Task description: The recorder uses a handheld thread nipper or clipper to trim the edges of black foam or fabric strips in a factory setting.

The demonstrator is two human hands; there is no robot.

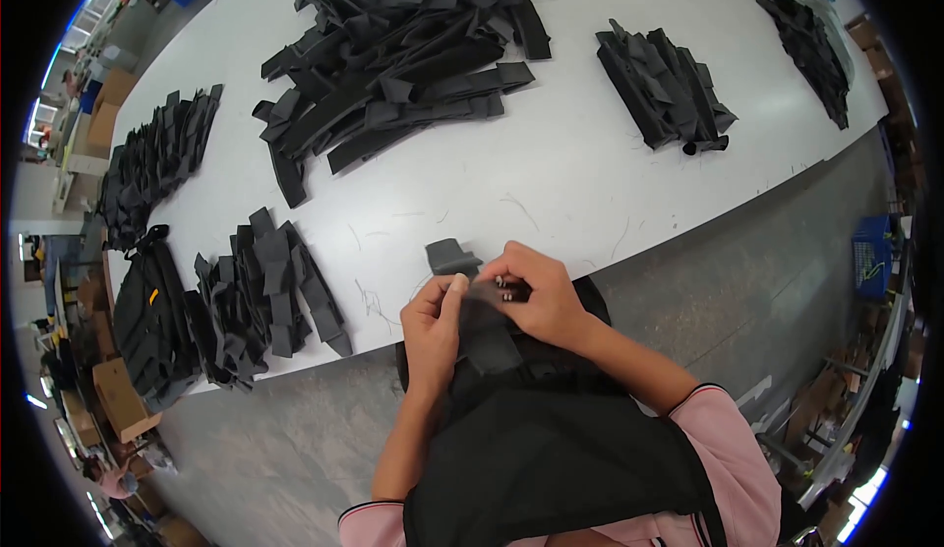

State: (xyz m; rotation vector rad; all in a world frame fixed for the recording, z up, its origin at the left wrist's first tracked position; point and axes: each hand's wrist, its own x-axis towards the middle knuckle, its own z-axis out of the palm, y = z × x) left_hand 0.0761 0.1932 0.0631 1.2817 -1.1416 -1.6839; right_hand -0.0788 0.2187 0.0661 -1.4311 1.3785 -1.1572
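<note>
In front of me, at the table's near edge, my left hand [433, 326] pinches a black fabric strap [452, 256] between thumb and fingers. One end of the strap stands out beyond my fingertips over the tabletop, and the rest hangs toward my lap. Close beside it, my right hand [539, 296] is closed with its fingertips at the strap. Something small and dark with light spots shows between its fingers; blur hides what it is. The black apron [570, 458] on me lies below both hands.
Black strap pieces lie on the white table [433, 188]: a large pile [403, 55] at the back, bundles [265, 286] to the left and another [664, 90] to the right. A black bag [152, 316] sits at the left edge. Loose threads are scattered nearby.
</note>
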